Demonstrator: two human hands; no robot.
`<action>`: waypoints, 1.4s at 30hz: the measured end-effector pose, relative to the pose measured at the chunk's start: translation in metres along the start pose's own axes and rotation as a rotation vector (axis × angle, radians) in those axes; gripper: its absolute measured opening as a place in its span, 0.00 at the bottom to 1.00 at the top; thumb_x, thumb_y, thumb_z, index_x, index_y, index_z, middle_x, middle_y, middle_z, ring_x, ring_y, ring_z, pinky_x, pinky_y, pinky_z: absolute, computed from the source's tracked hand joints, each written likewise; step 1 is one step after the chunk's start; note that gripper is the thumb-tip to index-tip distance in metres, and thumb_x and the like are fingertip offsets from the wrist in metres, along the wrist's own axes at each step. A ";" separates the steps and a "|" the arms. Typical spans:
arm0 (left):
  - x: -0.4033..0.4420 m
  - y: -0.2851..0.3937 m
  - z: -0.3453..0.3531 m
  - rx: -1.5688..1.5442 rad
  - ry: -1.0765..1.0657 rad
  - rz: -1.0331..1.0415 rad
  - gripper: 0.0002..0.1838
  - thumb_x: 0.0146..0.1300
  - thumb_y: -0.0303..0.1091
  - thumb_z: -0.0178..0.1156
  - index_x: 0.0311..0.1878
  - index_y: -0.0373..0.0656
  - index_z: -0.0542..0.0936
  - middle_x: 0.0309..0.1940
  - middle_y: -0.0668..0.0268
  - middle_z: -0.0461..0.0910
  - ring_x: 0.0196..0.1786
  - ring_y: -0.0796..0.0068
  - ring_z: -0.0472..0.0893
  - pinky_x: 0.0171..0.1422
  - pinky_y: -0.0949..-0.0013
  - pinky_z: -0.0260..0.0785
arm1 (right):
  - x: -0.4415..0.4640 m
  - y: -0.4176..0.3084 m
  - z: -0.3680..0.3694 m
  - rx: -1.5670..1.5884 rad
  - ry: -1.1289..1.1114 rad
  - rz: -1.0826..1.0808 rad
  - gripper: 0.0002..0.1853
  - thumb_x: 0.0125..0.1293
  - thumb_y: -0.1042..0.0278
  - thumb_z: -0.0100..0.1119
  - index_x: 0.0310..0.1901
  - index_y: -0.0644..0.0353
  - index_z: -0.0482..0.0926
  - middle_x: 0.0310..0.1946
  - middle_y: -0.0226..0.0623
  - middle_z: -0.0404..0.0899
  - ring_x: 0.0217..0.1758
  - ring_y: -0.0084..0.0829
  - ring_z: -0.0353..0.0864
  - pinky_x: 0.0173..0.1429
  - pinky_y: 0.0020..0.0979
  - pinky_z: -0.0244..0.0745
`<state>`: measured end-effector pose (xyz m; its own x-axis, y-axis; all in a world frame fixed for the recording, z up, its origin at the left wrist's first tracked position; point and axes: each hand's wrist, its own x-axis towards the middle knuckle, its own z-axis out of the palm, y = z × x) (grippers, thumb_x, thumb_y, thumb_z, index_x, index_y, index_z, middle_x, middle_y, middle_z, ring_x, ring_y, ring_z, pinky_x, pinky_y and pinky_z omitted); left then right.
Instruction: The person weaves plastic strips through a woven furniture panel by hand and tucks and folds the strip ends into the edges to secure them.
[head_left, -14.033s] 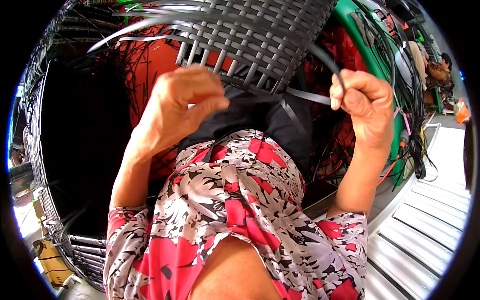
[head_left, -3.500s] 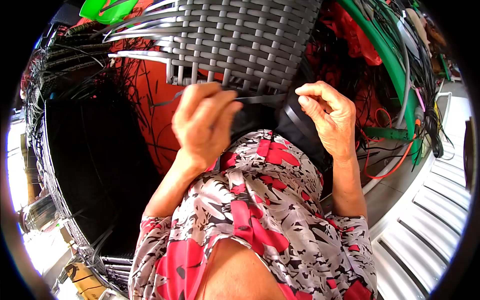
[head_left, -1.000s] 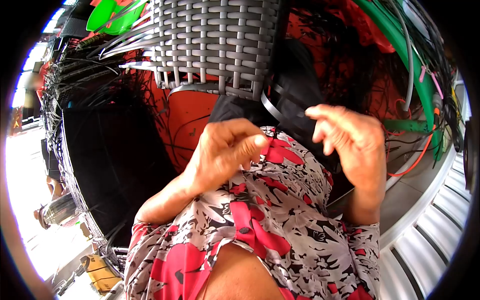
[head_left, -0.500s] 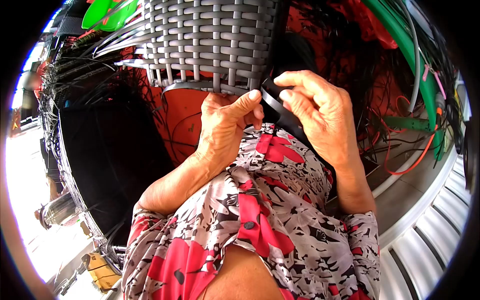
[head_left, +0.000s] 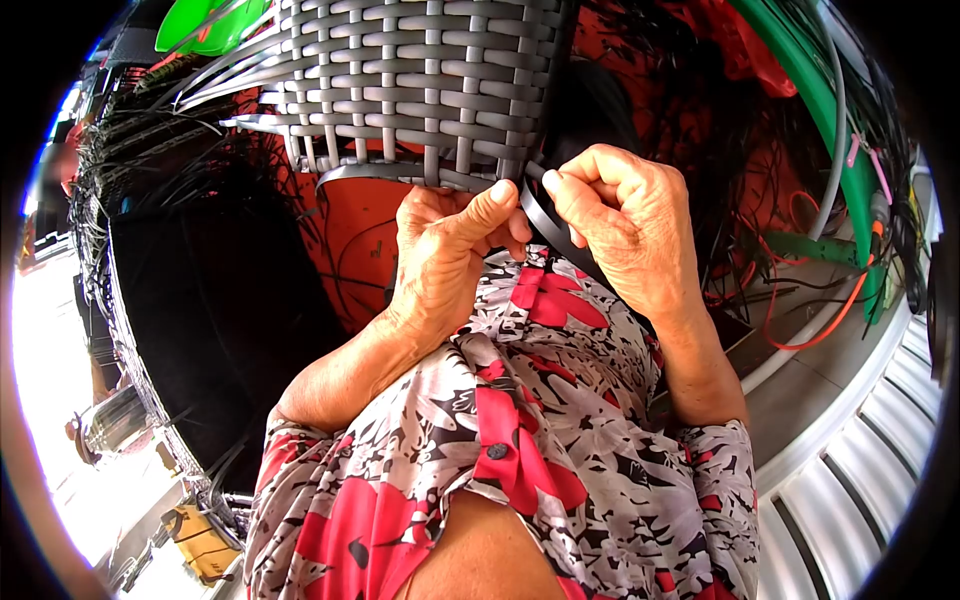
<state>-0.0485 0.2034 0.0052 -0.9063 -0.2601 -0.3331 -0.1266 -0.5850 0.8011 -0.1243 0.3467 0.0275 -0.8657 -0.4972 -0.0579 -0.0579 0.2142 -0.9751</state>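
Note:
A grey woven panel (head_left: 420, 80) fills the top middle, with loose strip ends fanning out at its left. My left hand (head_left: 450, 240) is at the panel's lower edge, thumb on the edge near the right corner and fingers curled beneath it. Just right of that corner, my right hand (head_left: 625, 220) pinches a thin dark strip between thumb and forefinger. A flat grey strip (head_left: 545, 222) hangs in a curve between my two hands. Along the bottom edge of the panel, another strip (head_left: 370, 172) bows out to the left.
A black box-like woven piece (head_left: 220, 330) stands at the left. At the right are a green curved frame (head_left: 850, 180), an orange cable (head_left: 825, 325) and a white slatted surface (head_left: 850, 500). A green plastic item (head_left: 215, 25) lies at the top left, and red material with dark strip scraps lies behind.
Both hands have risen to the panel's lower right corner since one second ago. My right thumb and forefinger, apart half a second ago, have closed on the strip.

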 end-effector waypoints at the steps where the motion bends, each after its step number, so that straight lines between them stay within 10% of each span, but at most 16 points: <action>1: 0.000 0.000 -0.001 0.005 -0.010 -0.008 0.14 0.59 0.35 0.68 0.33 0.32 0.79 0.24 0.60 0.80 0.26 0.72 0.80 0.32 0.71 0.73 | 0.000 0.000 0.000 -0.008 -0.008 -0.018 0.11 0.63 0.72 0.59 0.25 0.67 0.75 0.13 0.29 0.72 0.16 0.13 0.66 0.20 0.22 0.60; 42: 0.003 -0.006 0.003 -0.086 -0.057 0.002 0.14 0.63 0.35 0.63 0.33 0.30 0.80 0.24 0.59 0.80 0.26 0.74 0.78 0.34 0.72 0.71 | -0.001 0.012 -0.001 0.354 -0.038 0.056 0.05 0.64 0.76 0.58 0.37 0.68 0.81 0.19 0.23 0.75 0.19 0.09 0.66 0.22 0.15 0.60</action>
<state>-0.0520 0.2087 0.0006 -0.9284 -0.2186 -0.3004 -0.0918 -0.6486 0.7556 -0.1247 0.3508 0.0157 -0.8429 -0.5257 -0.1145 0.1708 -0.0596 -0.9835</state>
